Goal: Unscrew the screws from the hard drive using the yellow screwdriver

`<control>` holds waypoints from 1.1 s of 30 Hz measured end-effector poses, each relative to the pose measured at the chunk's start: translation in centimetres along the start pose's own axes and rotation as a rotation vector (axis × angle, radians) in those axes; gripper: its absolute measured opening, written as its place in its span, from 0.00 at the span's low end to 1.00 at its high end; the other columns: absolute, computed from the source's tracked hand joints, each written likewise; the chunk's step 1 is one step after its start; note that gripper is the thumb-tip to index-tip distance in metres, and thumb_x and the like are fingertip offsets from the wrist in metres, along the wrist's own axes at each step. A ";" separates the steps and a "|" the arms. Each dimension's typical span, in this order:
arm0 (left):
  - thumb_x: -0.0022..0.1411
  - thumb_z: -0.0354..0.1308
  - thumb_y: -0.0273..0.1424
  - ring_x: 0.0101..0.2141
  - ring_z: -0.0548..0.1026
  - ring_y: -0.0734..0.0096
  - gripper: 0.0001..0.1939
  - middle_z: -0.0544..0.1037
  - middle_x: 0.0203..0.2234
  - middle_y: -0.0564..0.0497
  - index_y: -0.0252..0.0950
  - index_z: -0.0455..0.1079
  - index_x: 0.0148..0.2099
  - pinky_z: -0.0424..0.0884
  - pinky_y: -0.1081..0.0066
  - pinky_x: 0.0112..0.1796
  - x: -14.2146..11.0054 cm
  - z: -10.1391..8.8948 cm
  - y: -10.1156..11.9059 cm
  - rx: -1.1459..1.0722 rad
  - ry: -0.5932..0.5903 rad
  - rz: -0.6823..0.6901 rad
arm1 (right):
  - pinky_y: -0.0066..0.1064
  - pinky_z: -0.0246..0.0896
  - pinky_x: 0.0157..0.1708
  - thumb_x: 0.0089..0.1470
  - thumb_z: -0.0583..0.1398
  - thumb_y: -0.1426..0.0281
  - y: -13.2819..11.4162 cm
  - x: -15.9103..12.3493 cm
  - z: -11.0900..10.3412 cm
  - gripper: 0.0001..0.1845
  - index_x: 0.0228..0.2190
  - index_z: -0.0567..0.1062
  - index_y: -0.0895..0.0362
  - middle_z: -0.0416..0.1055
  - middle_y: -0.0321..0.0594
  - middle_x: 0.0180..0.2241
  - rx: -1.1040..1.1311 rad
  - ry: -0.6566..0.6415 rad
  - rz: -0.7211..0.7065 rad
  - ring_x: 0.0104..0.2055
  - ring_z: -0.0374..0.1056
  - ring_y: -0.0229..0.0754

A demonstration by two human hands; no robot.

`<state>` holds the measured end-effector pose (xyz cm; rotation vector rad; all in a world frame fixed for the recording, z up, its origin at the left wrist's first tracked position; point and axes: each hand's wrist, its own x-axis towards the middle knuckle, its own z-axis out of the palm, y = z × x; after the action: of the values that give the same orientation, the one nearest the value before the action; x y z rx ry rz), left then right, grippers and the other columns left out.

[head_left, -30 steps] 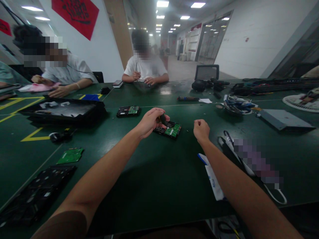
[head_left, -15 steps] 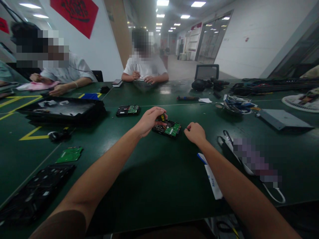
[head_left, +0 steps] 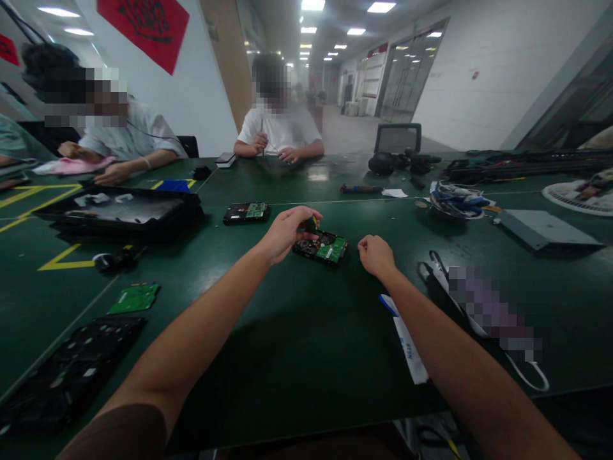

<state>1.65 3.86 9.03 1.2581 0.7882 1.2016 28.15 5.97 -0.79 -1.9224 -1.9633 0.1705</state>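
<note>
The person's left hand (head_left: 286,234) has its fingers wrapped around a black-and-yellow tool (head_left: 311,223), held over the near drive (head_left: 330,248). This drive lies on the green table (head_left: 287,358) between the two hands, its green circuit board facing up. The right hand (head_left: 377,255) is just beside the drive, apart from it, its fingers curled closed; whether they pinch anything small cannot be told. Another drive (head_left: 246,213) lies farther back, to the left.
</note>
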 end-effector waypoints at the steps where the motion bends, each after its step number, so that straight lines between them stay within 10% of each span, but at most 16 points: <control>1: 0.63 0.59 0.35 0.40 0.76 0.62 0.10 0.78 0.36 0.43 0.34 0.76 0.39 0.78 0.64 0.36 0.0 0.0 0.0 -0.023 -0.008 -0.014 | 0.43 0.67 0.43 0.64 0.57 0.67 0.0 0.0 0.0 0.11 0.41 0.79 0.56 0.74 0.49 0.43 0.011 -0.007 0.004 0.44 0.71 0.52; 33: 0.61 0.58 0.33 0.38 0.75 0.62 0.09 0.78 0.34 0.44 0.34 0.76 0.38 0.75 0.67 0.32 0.2 -0.7 -0.2 0.020 -0.020 0.027 | 0.35 0.61 0.37 0.64 0.59 0.67 -0.4 -0.4 -0.8 0.08 0.39 0.79 0.56 0.74 0.47 0.41 0.000 0.044 -0.019 0.41 0.70 0.47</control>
<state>1.12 4.27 8.71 1.2987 0.7721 1.2034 28.06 5.42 0.04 -1.8909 -1.9530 0.1219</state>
